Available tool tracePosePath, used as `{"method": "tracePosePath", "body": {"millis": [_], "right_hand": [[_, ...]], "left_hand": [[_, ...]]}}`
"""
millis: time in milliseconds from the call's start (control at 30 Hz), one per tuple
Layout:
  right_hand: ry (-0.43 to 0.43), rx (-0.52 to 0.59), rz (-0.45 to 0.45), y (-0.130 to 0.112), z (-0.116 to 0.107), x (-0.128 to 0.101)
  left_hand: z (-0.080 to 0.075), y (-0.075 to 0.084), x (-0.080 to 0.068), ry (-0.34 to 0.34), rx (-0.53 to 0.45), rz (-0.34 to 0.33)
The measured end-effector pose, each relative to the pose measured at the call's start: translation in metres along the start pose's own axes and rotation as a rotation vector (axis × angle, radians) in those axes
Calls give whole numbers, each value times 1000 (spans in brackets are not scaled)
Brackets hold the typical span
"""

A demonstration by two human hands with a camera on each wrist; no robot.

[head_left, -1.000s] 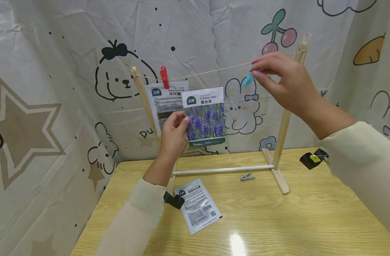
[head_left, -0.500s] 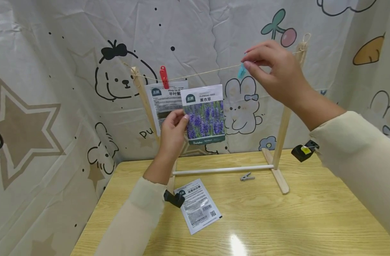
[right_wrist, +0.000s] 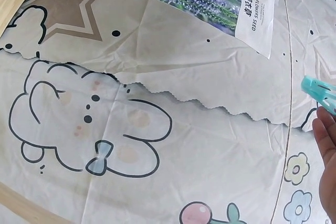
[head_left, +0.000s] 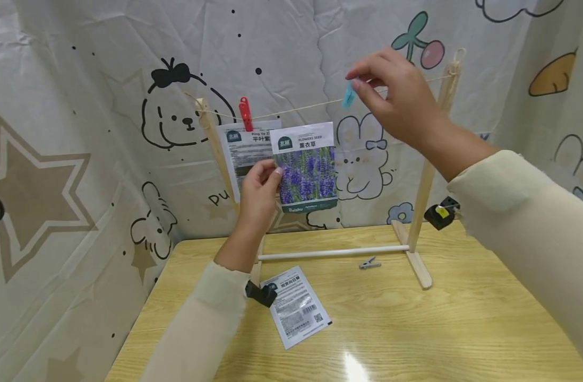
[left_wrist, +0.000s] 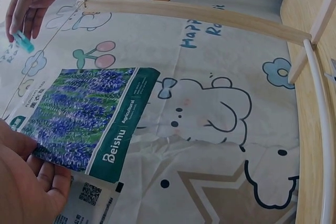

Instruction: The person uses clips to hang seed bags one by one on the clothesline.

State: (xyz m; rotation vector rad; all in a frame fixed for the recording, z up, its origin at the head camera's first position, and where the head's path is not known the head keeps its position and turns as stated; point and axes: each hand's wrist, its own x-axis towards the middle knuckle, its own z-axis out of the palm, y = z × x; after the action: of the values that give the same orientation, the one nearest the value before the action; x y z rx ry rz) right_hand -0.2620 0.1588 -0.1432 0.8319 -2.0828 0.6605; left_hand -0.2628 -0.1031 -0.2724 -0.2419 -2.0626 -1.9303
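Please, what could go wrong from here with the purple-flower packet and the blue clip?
The left hand grips the purple-flower packet only by one side, so it might tilt or slip. The blue clip, pinched in the right hand, might close on the string but miss the packet.

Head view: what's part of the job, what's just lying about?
Likely in the job: purple-flower packet (left hand), blue clip (right hand), string, red clip, hung packet, wooden stand.
Lying about, perhaps for later: grey clip, loose packet.
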Motion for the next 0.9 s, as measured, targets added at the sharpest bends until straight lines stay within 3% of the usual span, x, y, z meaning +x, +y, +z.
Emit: {"method": "tracePosePath", "body": {"millis": [900], "right_hand": [[-114, -47, 56, -19, 15, 34]], "left_hand": [[5, 3, 3, 0, -1, 26]]}}
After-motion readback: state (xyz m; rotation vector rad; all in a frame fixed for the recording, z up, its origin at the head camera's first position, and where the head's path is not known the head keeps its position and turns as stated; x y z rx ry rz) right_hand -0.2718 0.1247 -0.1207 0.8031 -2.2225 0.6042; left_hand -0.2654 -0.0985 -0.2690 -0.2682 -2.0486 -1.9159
